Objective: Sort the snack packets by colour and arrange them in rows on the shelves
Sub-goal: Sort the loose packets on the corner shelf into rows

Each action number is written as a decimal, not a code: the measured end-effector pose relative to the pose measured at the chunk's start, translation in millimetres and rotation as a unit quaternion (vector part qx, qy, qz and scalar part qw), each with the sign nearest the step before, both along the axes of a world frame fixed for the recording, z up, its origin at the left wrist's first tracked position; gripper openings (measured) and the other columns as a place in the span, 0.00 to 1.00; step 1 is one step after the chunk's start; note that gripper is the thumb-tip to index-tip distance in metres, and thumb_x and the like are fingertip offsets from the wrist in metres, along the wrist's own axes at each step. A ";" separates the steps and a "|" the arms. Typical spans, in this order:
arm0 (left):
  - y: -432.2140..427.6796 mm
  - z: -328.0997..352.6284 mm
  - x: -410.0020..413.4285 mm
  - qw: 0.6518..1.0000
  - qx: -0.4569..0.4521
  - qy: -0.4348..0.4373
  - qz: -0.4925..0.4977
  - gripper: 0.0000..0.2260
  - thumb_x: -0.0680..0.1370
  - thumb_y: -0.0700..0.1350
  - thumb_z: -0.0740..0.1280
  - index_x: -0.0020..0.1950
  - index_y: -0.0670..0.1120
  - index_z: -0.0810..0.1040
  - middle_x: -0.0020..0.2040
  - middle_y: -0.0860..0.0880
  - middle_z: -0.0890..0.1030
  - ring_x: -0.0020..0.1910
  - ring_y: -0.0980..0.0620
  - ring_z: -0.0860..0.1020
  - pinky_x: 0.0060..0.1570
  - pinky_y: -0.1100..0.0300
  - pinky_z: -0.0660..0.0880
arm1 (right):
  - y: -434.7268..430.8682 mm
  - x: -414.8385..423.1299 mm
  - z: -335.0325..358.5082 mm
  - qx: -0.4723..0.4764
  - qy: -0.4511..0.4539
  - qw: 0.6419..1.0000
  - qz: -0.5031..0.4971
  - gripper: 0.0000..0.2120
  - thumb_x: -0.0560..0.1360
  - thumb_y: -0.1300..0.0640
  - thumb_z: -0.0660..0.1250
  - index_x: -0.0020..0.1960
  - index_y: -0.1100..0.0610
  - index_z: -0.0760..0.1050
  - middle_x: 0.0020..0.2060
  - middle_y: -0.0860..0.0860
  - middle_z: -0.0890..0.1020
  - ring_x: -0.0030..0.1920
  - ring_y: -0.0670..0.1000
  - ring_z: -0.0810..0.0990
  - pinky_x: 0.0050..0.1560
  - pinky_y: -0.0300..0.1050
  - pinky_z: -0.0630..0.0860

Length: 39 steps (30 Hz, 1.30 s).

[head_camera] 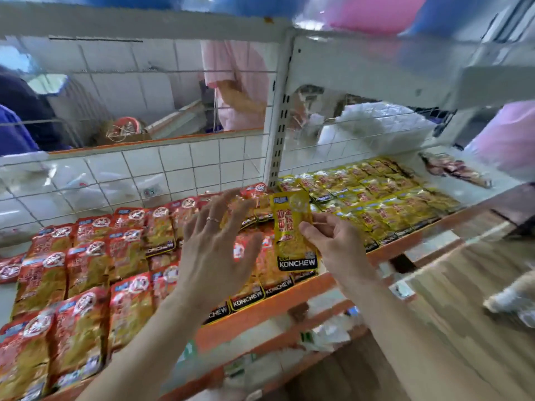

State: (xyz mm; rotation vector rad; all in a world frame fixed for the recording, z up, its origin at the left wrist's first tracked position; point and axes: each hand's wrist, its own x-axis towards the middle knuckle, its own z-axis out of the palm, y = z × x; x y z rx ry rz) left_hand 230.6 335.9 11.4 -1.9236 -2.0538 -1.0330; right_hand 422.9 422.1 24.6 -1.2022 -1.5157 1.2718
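Yellow packet (289, 224), glossy, black KONCHEW band

Thin ring (213, 219) on left hand (215, 250)

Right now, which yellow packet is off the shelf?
The yellow packet pinched upright in the right hand; the other yellow packets lie flat in rows on the shelf.
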 end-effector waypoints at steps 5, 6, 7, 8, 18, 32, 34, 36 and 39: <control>27.4 14.2 93.9 0.999 0.004 0.007 -0.036 0.24 0.80 0.60 0.58 0.73 0.52 0.72 0.77 0.48 0.67 0.74 0.44 0.66 0.71 0.45 0.60 | 20.9 99.2 23.7 0.003 0.040 0.998 -0.043 0.04 0.76 0.60 0.72 0.46 0.52 0.81 0.38 0.47 0.87 0.44 0.52 0.85 0.51 0.50 0.81; 31.9 15.8 111.6 0.999 0.007 0.007 -0.041 0.24 0.80 0.60 0.58 0.73 0.52 0.73 0.77 0.48 0.67 0.74 0.44 0.66 0.71 0.46 0.59 | 24.5 118.9 26.9 0.004 0.042 0.998 -0.045 0.04 0.76 0.60 0.71 0.47 0.52 0.81 0.40 0.48 0.87 0.45 0.53 0.85 0.53 0.52 0.81; 36.5 17.2 130.1 0.999 0.011 0.009 -0.045 0.24 0.80 0.60 0.58 0.73 0.51 0.73 0.77 0.48 0.67 0.74 0.44 0.66 0.71 0.47 0.59 | 28.0 138.6 30.1 0.005 0.042 0.998 -0.046 0.04 0.76 0.60 0.71 0.48 0.52 0.81 0.42 0.49 0.87 0.47 0.53 0.85 0.55 0.53 0.81; 41.3 18.5 148.1 0.999 0.014 0.013 -0.050 0.24 0.80 0.60 0.58 0.73 0.51 0.73 0.77 0.48 0.67 0.74 0.44 0.66 0.71 0.47 0.60 | 31.2 157.8 32.7 0.005 0.043 0.998 -0.049 0.04 0.76 0.61 0.71 0.48 0.53 0.81 0.43 0.50 0.87 0.48 0.53 0.86 0.57 0.54 0.80; 79.9 10.7 281.6 0.997 0.006 0.044 -0.065 0.25 0.80 0.61 0.58 0.73 0.51 0.71 0.77 0.49 0.66 0.74 0.43 0.66 0.70 0.46 0.61 | 59.5 298.8 24.3 -0.015 0.049 0.996 -0.079 0.06 0.76 0.63 0.71 0.49 0.54 0.82 0.44 0.51 0.87 0.50 0.56 0.85 0.59 0.58 0.79; 152.5 -18.0 318.4 0.994 -0.039 0.040 -0.091 0.27 0.79 0.63 0.57 0.74 0.51 0.71 0.78 0.50 0.64 0.76 0.45 0.64 0.71 0.44 0.62 | 131.1 340.6 -1.3 -0.038 0.042 0.993 -0.103 0.06 0.75 0.64 0.71 0.48 0.54 0.82 0.42 0.50 0.87 0.45 0.51 0.86 0.47 0.43 0.81; 167.9 -25.1 318.3 0.994 -0.046 0.035 -0.090 0.27 0.79 0.63 0.57 0.74 0.51 0.71 0.78 0.50 0.65 0.76 0.44 0.65 0.70 0.42 0.63 | 144.4 338.9 -5.8 -0.051 0.043 0.992 -0.109 0.06 0.75 0.64 0.71 0.50 0.56 0.82 0.42 0.50 0.87 0.45 0.50 0.86 0.45 0.41 0.80; 182.7 -31.2 319.5 0.994 -0.050 0.023 -0.094 0.27 0.79 0.63 0.58 0.74 0.52 0.71 0.78 0.50 0.65 0.76 0.44 0.65 0.70 0.41 0.64 | 157.9 337.6 -9.5 -0.059 0.041 0.991 -0.114 0.06 0.75 0.64 0.71 0.52 0.58 0.81 0.43 0.51 0.87 0.45 0.51 0.86 0.47 0.43 0.79; 205.5 -39.0 321.2 0.993 -0.058 0.012 -0.103 0.27 0.79 0.63 0.58 0.74 0.52 0.71 0.77 0.49 0.66 0.76 0.44 0.65 0.71 0.39 0.65 | 176.0 334.7 -12.2 -0.059 0.031 0.992 -0.111 0.06 0.75 0.64 0.71 0.52 0.58 0.82 0.43 0.51 0.87 0.45 0.51 0.86 0.48 0.46 0.80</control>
